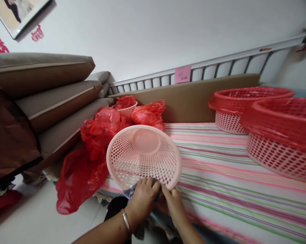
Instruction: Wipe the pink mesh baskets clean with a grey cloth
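Note:
A pale pink plastic basket (142, 159) with a perforated wall lies tilted on the striped bedding, its mouth turned toward me. My left hand (144, 196), a silver bangle at the wrist, is closed on a bunched grey cloth (129, 193) and presses it against the near rim. Just to its right, my right hand (172, 200) pinches the same rim between thumb and fingers. Both hands almost touch. Part of the cloth is hidden beneath the left hand.
Crumpled red plastic bags (102, 132) lie left of the basket, one hanging over the bed's edge. Behind them stands a smaller pink basket (127, 110). Two baskets (277, 145) with red bags over their rims stand right. Cushions (63, 98) are stacked left; a railing (219, 71) runs behind.

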`<state>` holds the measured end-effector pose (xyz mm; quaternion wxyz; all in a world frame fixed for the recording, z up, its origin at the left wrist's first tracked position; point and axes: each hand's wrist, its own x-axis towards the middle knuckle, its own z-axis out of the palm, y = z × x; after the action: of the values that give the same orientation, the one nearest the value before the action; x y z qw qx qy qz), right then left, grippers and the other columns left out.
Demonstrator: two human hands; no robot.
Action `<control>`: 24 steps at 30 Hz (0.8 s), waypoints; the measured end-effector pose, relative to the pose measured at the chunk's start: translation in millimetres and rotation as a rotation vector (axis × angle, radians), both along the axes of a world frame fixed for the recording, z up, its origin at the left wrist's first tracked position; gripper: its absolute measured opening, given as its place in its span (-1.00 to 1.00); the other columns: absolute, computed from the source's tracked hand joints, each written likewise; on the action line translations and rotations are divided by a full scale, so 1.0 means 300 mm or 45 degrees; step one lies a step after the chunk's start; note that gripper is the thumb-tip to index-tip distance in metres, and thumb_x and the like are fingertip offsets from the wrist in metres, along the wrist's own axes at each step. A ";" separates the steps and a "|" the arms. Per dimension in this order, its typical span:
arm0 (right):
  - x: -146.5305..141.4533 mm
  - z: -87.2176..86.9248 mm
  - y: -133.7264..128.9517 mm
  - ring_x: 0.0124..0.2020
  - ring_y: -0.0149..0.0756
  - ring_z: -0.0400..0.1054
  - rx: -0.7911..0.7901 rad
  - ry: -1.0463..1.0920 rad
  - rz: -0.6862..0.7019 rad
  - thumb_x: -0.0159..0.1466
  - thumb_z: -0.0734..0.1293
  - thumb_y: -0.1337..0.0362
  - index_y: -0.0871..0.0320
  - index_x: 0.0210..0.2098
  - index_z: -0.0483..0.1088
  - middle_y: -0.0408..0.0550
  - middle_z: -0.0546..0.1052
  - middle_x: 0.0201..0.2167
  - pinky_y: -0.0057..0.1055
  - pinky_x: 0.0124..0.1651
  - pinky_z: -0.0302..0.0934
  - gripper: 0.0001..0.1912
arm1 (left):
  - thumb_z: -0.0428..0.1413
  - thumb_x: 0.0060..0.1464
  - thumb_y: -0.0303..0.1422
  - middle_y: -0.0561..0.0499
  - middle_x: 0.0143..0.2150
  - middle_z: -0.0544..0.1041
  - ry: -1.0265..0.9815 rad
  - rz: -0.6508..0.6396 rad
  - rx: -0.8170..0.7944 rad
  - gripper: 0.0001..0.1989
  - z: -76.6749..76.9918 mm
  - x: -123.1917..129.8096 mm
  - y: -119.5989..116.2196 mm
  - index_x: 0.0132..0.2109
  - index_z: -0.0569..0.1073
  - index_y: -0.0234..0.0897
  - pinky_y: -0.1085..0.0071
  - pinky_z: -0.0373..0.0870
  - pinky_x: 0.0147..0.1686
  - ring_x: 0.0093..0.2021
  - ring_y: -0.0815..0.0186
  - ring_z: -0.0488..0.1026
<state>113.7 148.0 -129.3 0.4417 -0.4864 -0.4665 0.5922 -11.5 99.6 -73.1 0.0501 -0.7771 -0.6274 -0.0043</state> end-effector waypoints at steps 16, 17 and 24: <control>0.066 0.040 0.049 -0.45 -0.14 0.38 0.263 -0.183 -0.173 0.06 0.24 -0.11 0.26 -0.42 0.45 0.02 0.52 -0.56 -0.35 -0.38 0.23 -0.49 | 0.07 0.05 -0.42 -0.11 0.15 0.31 -0.169 -0.172 -0.030 -0.50 -0.089 -0.082 0.102 0.16 0.20 -0.14 0.09 0.18 0.04 0.09 0.09 0.26; 0.083 0.046 0.054 -0.43 -0.14 0.39 0.291 -0.222 -0.191 0.07 0.23 -0.10 0.27 -0.36 0.44 0.03 0.52 -0.53 -0.34 -0.36 0.23 -0.49 | 0.11 0.01 -0.42 -0.10 0.15 0.32 -0.188 -0.179 -0.039 -0.47 -0.084 -0.091 0.106 0.15 0.21 -0.14 0.10 0.18 0.04 0.09 0.09 0.27; 0.063 -0.016 0.069 -0.38 -0.11 0.42 0.157 -0.123 -0.171 0.00 0.30 -0.03 0.24 -0.30 0.43 0.01 0.54 -0.48 -0.32 -0.35 0.27 -0.54 | 0.12 0.02 -0.35 -0.05 0.01 0.44 -0.449 -0.119 -0.005 -0.57 -0.089 -0.065 0.146 0.07 0.31 -0.19 0.24 0.26 0.02 0.01 0.19 0.35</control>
<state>132.6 168.7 -134.2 0.4866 -0.5165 -0.4889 0.5074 -31.0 143.3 -99.7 -0.0625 -0.7925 -0.5898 -0.1418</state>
